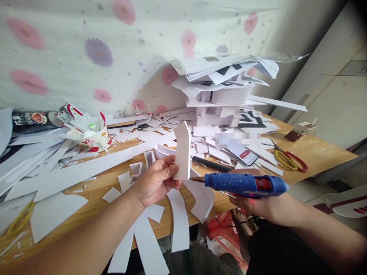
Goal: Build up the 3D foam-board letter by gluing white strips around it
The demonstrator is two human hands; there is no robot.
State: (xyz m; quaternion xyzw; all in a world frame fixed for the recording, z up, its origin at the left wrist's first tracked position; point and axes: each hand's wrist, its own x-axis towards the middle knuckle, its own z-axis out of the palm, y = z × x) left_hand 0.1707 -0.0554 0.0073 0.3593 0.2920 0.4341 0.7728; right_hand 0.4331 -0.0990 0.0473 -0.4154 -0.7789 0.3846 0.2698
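Observation:
Pinched between the thumb and fingers of my left hand [157, 177] is a white foam board piece [182, 151], held upright with a slanted top corner. My right hand [266, 208] is wrapped round a blue hot glue gun [232, 184], on which a small red light glows. The gun's nozzle points left and sits at the lower right edge of the piece; whether it touches I cannot tell. Below my hands, curved white strips [179, 217] hang over the table's front edge. A curved white wall piece [199, 198] lies just under the nozzle.
White board scraps cover much of the wooden table [323, 147]. A stacked white model [218, 99] with papers on top stands at the back. A phone [242, 152], red-and-yellow scissors [291, 158], a dark-handled tool [210, 163] and a filled paper bowl [94, 142] lie around.

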